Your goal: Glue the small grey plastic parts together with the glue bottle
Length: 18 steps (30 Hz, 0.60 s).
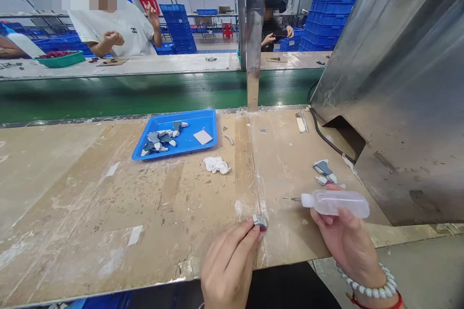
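Observation:
Near the front edge of the bench, my left hand [230, 256] pinches a small grey piece [260, 222] with a dark red spot on its lower side. To the right, my right hand [350, 239] is wrapped round a translucent squeeze bottle [340, 203], its thin metal needle tip pointing left above the bench. Just beyond the bottle lie several grey and white pieces [324, 169] of a similar kind. Farther left, a blue tray [174, 154] holds a pile of grey pieces [159, 141] and a flat pale square [202, 136].
A crumpled white tissue [216, 165] lies in front of the tray. A large metal housing [406, 120] with a black cable [328, 142] bounds the right side. Behind a metal post [253, 58] runs a green conveyor belt [145, 91]; two people work beyond it.

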Available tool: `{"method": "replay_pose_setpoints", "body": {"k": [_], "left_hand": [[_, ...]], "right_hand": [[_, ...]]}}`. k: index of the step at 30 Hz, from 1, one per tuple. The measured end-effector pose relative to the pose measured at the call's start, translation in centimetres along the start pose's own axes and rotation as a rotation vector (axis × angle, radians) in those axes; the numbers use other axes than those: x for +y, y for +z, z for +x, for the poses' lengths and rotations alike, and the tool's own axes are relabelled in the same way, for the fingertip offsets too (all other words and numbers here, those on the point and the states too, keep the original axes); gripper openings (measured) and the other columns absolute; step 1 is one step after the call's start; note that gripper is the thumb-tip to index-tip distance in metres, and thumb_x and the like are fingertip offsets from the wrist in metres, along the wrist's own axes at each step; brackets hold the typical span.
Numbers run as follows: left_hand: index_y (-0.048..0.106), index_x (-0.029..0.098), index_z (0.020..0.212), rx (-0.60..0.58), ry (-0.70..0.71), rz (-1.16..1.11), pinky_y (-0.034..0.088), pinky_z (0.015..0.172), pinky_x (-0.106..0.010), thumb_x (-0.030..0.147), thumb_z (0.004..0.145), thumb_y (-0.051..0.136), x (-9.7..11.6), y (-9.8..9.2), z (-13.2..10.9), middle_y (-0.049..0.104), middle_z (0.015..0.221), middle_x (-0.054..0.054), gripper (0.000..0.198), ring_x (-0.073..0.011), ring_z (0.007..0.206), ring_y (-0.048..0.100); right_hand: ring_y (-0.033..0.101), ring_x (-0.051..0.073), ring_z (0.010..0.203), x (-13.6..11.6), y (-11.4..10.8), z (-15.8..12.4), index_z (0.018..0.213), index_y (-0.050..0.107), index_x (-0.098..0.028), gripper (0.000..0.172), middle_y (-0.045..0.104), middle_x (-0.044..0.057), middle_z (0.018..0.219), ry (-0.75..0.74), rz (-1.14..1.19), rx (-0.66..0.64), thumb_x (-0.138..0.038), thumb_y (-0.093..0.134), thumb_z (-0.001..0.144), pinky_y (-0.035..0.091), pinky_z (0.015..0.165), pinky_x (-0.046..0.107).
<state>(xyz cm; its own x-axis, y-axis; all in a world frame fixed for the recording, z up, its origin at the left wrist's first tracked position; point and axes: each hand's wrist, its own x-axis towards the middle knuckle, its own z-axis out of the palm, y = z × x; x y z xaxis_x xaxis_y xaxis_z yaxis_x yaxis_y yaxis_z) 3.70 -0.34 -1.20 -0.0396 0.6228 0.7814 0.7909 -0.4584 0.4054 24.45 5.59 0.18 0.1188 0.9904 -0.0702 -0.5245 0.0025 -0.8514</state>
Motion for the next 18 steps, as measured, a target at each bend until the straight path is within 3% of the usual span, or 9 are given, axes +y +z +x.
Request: {"method": "replay_pose_setpoints", "body": {"k": [6,9,13,18], "left_hand": [[0.077,0.013,0.102,0.022,0.054,-0.048,0.06,0.081,-0.032,-0.006,0.079,0.076,-0.3,0.2,-0.3,0.077,0.102,-0.008,0.03,-0.0199,0.097,0.072],[0.077,0.012,0.104,0.014,0.064,-0.06,0.06,0.082,-0.032,-0.009,0.079,0.075,-0.4,0.2,-0.4,0.077,0.104,-0.009,0.033,-0.0201,0.099,0.072],[0.077,0.013,0.104,-0.01,0.061,-0.069,0.06,0.083,-0.032,-0.009,0.079,0.073,-0.4,0.0,-0.3,0.077,0.105,-0.008,0.033,-0.0203,0.101,0.071],[0.075,0.011,0.104,-0.047,0.02,-0.133,0.06,0.084,-0.033,-0.01,0.082,0.069,-0.1,-0.3,0.1,0.075,0.105,-0.01,0.031,-0.0203,0.102,0.069]], "right_hand": [[0.055,0.009,0.057,-0.1,0.7,-0.2,0.098,0.07,-0.026,0.031,0.059,0.001,0.098,-0.042,0.004,-0.074,-0.046,0.08,0.076,0.047,0.046,0.023],[0.052,0.007,0.05,0.6,1.4,-0.9,0.098,0.07,-0.027,0.027,0.059,0.001,0.097,-0.107,-0.058,-0.105,-0.045,0.076,0.079,0.043,0.041,0.023],[0.051,0.01,0.053,1.6,2.3,-1.7,0.095,0.07,-0.024,0.027,0.058,0.003,0.093,-0.262,-0.161,-0.038,-0.046,0.074,0.08,0.037,0.041,0.024],[0.058,0.021,0.075,2.1,2.9,-1.8,0.089,0.069,-0.023,0.026,0.057,0.007,0.09,-0.333,-0.252,0.073,-0.048,0.072,0.079,0.044,0.053,0.03]]}}
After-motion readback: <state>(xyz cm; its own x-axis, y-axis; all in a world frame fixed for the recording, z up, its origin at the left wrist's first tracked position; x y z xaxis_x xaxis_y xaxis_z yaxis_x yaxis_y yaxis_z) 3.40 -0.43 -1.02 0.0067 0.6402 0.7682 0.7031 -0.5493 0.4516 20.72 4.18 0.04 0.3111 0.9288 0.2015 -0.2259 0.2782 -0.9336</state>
